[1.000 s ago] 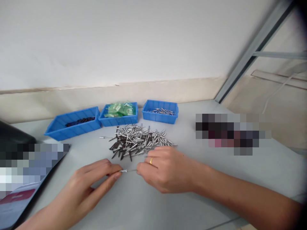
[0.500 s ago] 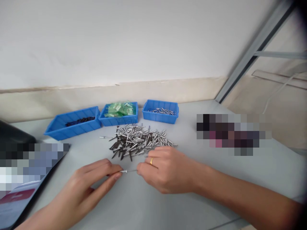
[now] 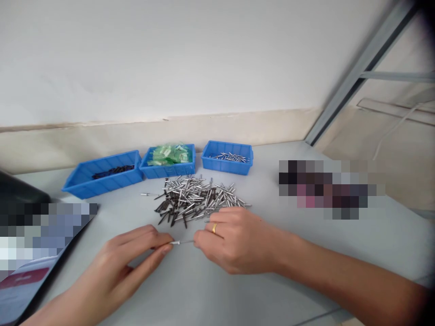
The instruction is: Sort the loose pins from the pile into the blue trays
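Note:
A silver blind rivet spans the gap between my two hands, low over the table. My left hand pinches its body end between thumb and index finger, with the flange just beyond the fingertips. On the other side, the thin pin runs into the curled fingers of my right hand, which wears a gold ring. Directly behind the hands lies a mixed pile of silver blind rivets and black screws. A thin metal tip shows by the right knuckles; whether that hand holds it is unclear.
Three blue bins line the wall: the left bin with black screws, the middle bin with green plastic packets, the right bin with silver rivets. Blurred-out items lie at the right and left. A metal frame stands at right.

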`<state>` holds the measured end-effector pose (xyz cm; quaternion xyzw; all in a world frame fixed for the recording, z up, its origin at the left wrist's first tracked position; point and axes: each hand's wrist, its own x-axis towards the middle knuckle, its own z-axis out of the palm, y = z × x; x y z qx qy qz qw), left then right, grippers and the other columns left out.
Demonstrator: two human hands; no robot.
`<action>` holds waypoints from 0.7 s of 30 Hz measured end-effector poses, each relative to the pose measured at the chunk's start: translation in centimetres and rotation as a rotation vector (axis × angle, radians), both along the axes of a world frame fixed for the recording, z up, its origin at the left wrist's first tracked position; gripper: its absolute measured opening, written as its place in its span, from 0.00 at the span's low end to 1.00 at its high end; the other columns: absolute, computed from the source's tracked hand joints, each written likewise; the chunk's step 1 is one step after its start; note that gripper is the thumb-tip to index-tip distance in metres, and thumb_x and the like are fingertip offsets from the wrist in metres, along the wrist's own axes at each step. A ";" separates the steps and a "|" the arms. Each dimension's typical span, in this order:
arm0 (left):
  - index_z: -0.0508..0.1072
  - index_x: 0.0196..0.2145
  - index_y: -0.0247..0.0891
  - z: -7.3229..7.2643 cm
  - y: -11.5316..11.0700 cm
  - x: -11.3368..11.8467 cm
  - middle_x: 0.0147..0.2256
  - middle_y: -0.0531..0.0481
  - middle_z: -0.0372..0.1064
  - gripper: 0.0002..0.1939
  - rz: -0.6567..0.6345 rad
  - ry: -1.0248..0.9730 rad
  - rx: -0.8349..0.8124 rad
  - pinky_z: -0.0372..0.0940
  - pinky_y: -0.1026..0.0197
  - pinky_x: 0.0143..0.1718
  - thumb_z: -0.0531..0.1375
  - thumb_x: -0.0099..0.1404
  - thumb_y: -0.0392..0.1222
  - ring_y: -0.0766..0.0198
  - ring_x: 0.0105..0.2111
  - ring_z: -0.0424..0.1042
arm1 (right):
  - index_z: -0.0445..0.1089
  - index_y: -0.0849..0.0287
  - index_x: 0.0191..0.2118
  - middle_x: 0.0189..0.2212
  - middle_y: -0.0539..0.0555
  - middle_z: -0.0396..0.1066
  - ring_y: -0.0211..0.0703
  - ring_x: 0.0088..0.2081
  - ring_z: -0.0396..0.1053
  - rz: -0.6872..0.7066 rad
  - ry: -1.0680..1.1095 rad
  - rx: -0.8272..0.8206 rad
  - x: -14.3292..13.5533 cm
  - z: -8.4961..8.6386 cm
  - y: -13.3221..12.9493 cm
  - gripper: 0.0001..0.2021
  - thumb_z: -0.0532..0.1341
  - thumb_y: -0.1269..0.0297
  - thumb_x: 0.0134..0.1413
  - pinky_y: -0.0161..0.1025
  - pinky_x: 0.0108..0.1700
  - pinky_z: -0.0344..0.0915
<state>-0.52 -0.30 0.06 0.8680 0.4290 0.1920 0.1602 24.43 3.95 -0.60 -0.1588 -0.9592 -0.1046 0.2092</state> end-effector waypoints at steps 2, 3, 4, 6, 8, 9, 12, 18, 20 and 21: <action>0.68 0.42 0.46 0.0 0.0 0.0 0.33 0.55 0.73 0.08 0.003 0.003 0.003 0.67 0.69 0.33 0.52 0.68 0.38 0.65 0.32 0.74 | 0.58 0.58 0.27 0.17 0.45 0.56 0.35 0.22 0.50 0.002 0.002 -0.002 0.0 0.0 0.0 0.07 0.53 0.74 0.54 0.36 0.26 0.44; 0.68 0.42 0.46 0.0 0.0 0.0 0.34 0.55 0.73 0.08 0.002 0.007 0.001 0.67 0.69 0.33 0.52 0.68 0.38 0.65 0.32 0.74 | 0.58 0.58 0.26 0.17 0.45 0.56 0.35 0.22 0.50 0.001 0.007 -0.001 0.0 0.0 0.0 0.07 0.53 0.74 0.54 0.36 0.26 0.43; 0.68 0.42 0.46 0.0 0.0 0.0 0.34 0.55 0.73 0.08 0.001 0.010 -0.002 0.67 0.69 0.34 0.52 0.68 0.38 0.65 0.33 0.74 | 0.58 0.58 0.26 0.17 0.45 0.56 0.35 0.22 0.50 -0.001 0.015 0.002 0.0 0.0 0.0 0.07 0.53 0.74 0.54 0.36 0.26 0.43; 0.68 0.41 0.45 0.1 -0.1 0.0 0.34 0.55 0.73 0.08 0.003 0.014 -0.006 0.66 0.69 0.34 0.52 0.68 0.37 0.66 0.33 0.73 | 0.58 0.58 0.25 0.16 0.45 0.55 0.35 0.22 0.49 -0.008 0.028 0.008 0.0 0.1 0.0 0.08 0.52 0.74 0.54 0.37 0.26 0.43; 0.68 0.40 0.45 0.2 -0.1 0.0 0.33 0.55 0.72 0.07 -0.002 0.007 0.004 0.66 0.70 0.33 0.52 0.68 0.38 0.66 0.31 0.73 | 0.58 0.58 0.25 0.16 0.45 0.55 0.35 0.22 0.48 -0.014 0.037 0.014 0.0 0.1 0.0 0.09 0.52 0.74 0.54 0.36 0.26 0.43; 0.68 0.40 0.44 0.2 -0.2 -0.1 0.32 0.55 0.72 0.06 -0.005 0.006 0.010 0.66 0.70 0.33 0.52 0.68 0.38 0.66 0.31 0.73 | 0.58 0.58 0.25 0.16 0.45 0.55 0.35 0.22 0.48 -0.016 0.042 0.017 -0.1 0.1 0.0 0.09 0.52 0.74 0.54 0.36 0.26 0.43; 0.68 0.40 0.44 0.2 -0.2 -0.1 0.32 0.56 0.72 0.06 -0.021 0.003 0.012 0.66 0.70 0.32 0.53 0.68 0.38 0.67 0.30 0.73 | 0.58 0.58 0.25 0.16 0.45 0.55 0.35 0.22 0.48 -0.027 0.054 0.017 -0.1 0.0 0.0 0.09 0.52 0.74 0.54 0.36 0.26 0.43; 0.67 0.41 0.45 0.1 -0.1 -0.1 0.32 0.56 0.71 0.06 -0.003 -0.016 0.027 0.65 0.70 0.31 0.53 0.68 0.39 0.67 0.30 0.73 | 0.59 0.58 0.25 0.16 0.46 0.54 0.36 0.22 0.48 -0.033 0.065 0.015 -0.1 0.0 0.0 0.08 0.53 0.75 0.52 0.37 0.25 0.44; 0.67 0.41 0.46 0.1 0.0 0.0 0.32 0.56 0.71 0.06 -0.007 -0.014 0.029 0.66 0.70 0.30 0.53 0.68 0.39 0.67 0.30 0.73 | 0.59 0.58 0.25 0.16 0.46 0.54 0.36 0.22 0.48 -0.031 0.068 0.015 -0.1 0.0 0.0 0.08 0.53 0.75 0.52 0.37 0.25 0.44; 0.67 0.41 0.45 0.1 0.0 0.0 0.32 0.56 0.71 0.06 -0.012 -0.012 0.027 0.66 0.70 0.30 0.53 0.68 0.39 0.67 0.30 0.73 | 0.59 0.58 0.24 0.16 0.46 0.54 0.36 0.22 0.47 -0.031 0.073 0.017 -0.1 0.1 0.0 0.08 0.53 0.75 0.52 0.37 0.25 0.44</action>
